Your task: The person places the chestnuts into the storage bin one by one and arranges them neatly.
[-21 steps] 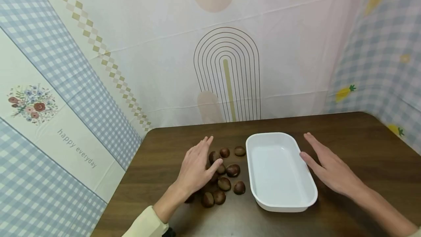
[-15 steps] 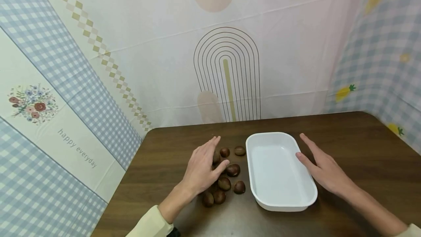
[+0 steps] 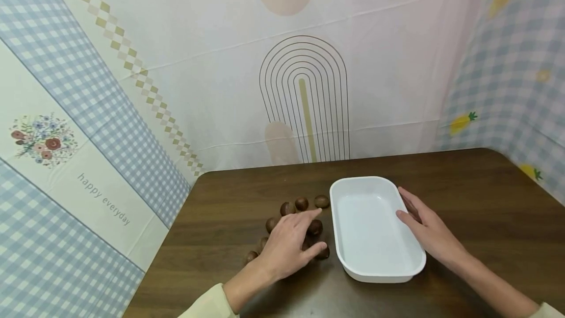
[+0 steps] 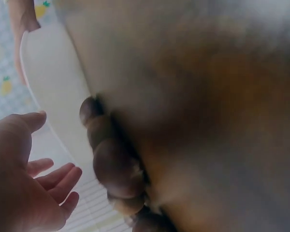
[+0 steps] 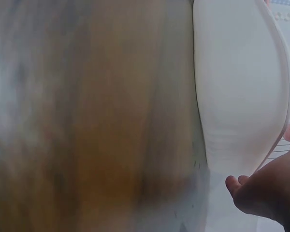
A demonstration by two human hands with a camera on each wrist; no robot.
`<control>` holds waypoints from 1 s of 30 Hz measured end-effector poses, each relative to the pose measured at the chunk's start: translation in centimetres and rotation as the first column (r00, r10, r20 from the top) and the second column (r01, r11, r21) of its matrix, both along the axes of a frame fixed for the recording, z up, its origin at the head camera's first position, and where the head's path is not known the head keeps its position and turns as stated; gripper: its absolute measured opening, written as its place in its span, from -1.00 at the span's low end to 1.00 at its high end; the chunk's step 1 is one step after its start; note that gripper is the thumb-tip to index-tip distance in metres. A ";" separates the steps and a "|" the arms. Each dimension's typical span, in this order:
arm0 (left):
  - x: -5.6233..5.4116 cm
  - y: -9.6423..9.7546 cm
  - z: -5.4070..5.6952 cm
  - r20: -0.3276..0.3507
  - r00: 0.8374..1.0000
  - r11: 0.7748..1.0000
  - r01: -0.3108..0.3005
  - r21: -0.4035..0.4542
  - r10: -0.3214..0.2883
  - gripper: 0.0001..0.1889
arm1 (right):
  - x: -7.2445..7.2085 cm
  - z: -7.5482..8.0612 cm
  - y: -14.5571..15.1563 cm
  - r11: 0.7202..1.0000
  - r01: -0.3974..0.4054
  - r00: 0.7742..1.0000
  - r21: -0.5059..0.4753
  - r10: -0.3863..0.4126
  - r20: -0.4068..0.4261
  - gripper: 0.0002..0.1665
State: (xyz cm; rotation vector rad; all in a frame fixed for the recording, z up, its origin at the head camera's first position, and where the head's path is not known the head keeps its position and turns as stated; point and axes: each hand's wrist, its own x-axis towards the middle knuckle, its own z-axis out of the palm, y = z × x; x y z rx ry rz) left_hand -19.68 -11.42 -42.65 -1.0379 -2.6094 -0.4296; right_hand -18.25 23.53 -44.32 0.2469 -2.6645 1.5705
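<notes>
My left hand (image 3: 289, 247) hovers over a loose heap of brown chestnuts (image 3: 288, 208), fingers spread and nothing in its grasp. It covers part of the heap in the head view; the left wrist view shows several chestnuts (image 4: 115, 166) lined up along the table beyond the relaxed fingers (image 4: 63, 181). To the right stands a white rectangular dish (image 3: 375, 234) with rounded corners and a bare inside. My right hand (image 3: 434, 232) holds its right side wall, thumb at the rim and fingers bent along the outside. In the right wrist view the fingertips (image 5: 232, 186) show beside the dish wall (image 5: 241, 87).
The dark wooden table (image 3: 485, 195) carries both dish and chestnuts. Its back edge meets a pale printed cloth (image 3: 220, 97). Blue checked cloth (image 3: 507, 87) hangs on the right, and another checked cloth (image 3: 88, 77) lines the left.
My left hand has moved right and nearer over the chestnuts, uncovering some on the left. My right hand has come in to the dish's right wall, its fingers now bent.
</notes>
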 end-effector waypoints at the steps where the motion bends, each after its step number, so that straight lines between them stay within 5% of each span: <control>1: 0.1 0.1 -0.2 0.000 1.000 1.000 0.007 -0.006 -0.007 -0.27 | 0.0 -0.1 0.0 1.000 0.001 1.000 -0.012 -0.001 -0.001 -0.15; 21: 0.6 0.5 -1.5 0.037 0.997 0.991 0.076 -0.110 -0.072 -0.52 | 0.6 -0.9 -0.3 0.997 0.011 1.000 -0.075 -0.013 -0.026 -0.20; 30: 0.5 0.6 -1.6 0.095 0.994 0.988 0.058 -0.142 -0.045 -0.56 | 0.7 -1.0 -0.3 0.997 0.021 1.000 -0.078 -0.021 -0.007 -0.22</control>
